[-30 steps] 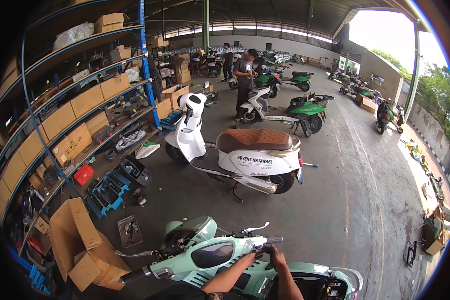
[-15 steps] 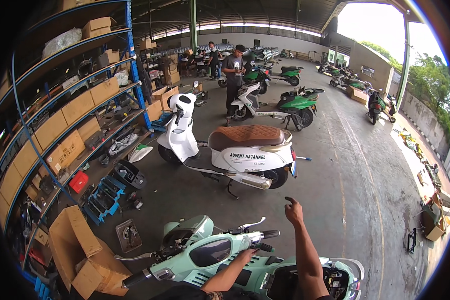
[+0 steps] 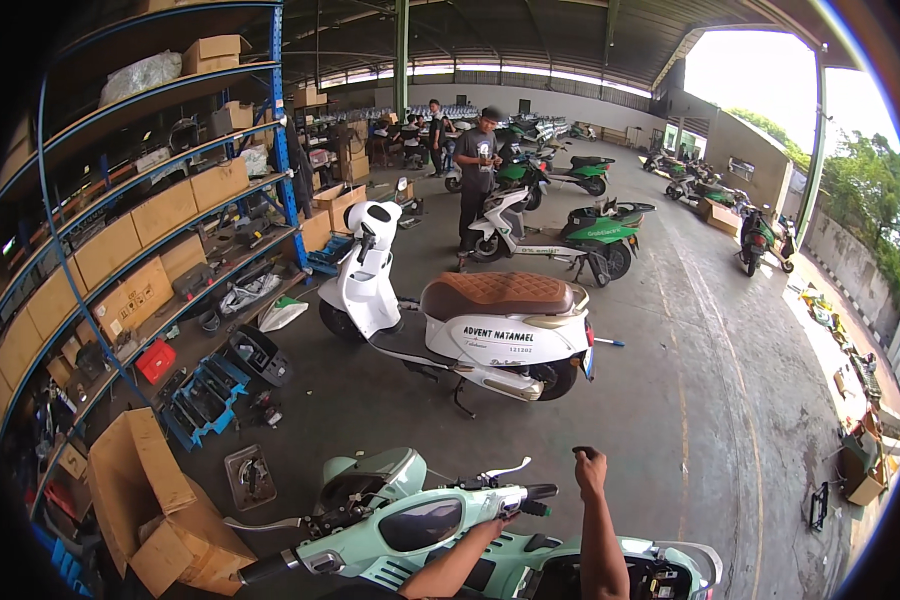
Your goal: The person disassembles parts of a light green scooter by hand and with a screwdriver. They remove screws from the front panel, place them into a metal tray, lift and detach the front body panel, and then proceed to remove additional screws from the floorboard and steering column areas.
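A mint-green scooter [image 3: 440, 530] with its seat area uncovered stands right in front of me. My left hand [image 3: 492, 530] reaches over its handlebar cover, near the right rubber grip [image 3: 542, 491]. Its fingers are closed round a dark green and black handle [image 3: 536, 509], whose other end is hidden. Above the scooter's rear, my right hand [image 3: 591, 468] is raised in the air with its fingers folded, touching nothing. Beyond it stands a white scooter [image 3: 505, 345] with a brown quilted seat [image 3: 500, 294], leaning on its side stand.
On the left rises a blue-framed shelf [image 3: 279, 130] with boxes and parts. An open carton [image 3: 205, 550], a parts tray [image 3: 250, 478] and a blue toolbox [image 3: 202, 400] lie on the floor. A person [image 3: 477, 175] stands by a white-and-green scooter [image 3: 600, 235].
The view has tilted slightly. My right hand has gone from a pointing finger to more folded fingers. My left hand has shifted a little, and less of the green handle shows.
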Demonstrator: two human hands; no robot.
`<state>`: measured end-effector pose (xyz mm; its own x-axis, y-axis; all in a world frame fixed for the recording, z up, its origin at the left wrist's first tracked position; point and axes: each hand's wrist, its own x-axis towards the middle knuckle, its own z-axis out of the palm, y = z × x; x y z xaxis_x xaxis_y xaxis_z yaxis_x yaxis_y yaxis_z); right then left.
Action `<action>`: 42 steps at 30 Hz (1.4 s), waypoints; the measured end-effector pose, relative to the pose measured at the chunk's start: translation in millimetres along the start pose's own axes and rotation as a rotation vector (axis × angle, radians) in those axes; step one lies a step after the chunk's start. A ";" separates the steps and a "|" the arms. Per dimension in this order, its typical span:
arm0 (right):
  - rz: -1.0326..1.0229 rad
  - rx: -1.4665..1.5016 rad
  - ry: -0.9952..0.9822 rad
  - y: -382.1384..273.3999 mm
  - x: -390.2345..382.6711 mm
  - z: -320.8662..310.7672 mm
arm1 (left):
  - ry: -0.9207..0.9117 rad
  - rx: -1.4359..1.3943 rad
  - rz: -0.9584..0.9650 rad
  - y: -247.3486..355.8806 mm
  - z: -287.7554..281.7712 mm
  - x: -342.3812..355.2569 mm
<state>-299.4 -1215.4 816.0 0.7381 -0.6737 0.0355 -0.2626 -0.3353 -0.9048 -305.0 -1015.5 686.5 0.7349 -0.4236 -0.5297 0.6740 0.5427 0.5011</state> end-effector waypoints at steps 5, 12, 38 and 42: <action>0.181 0.090 -0.607 120.6 -61.9 20.3 | 0.039 0.039 -0.044 -8.2 -25.5 16.2; -0.222 -0.230 -0.588 54.8 -99.0 43.4 | -0.008 0.076 0.037 -1.9 -64.9 35.3; -0.042 -0.374 -0.676 108.4 -86.8 56.4 | 0.104 -0.325 0.340 30.1 -108.7 -39.6; 0.442 -0.098 -0.892 116.7 -62.9 57.8 | 0.090 -0.371 0.405 30.7 -114.8 -41.4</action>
<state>-340.6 -1174.2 683.6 0.7477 -0.0240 -0.6636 -0.6466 -0.2539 -0.7193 -323.4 -898.0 645.3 0.9094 -0.0737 -0.4092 0.2556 0.8753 0.4105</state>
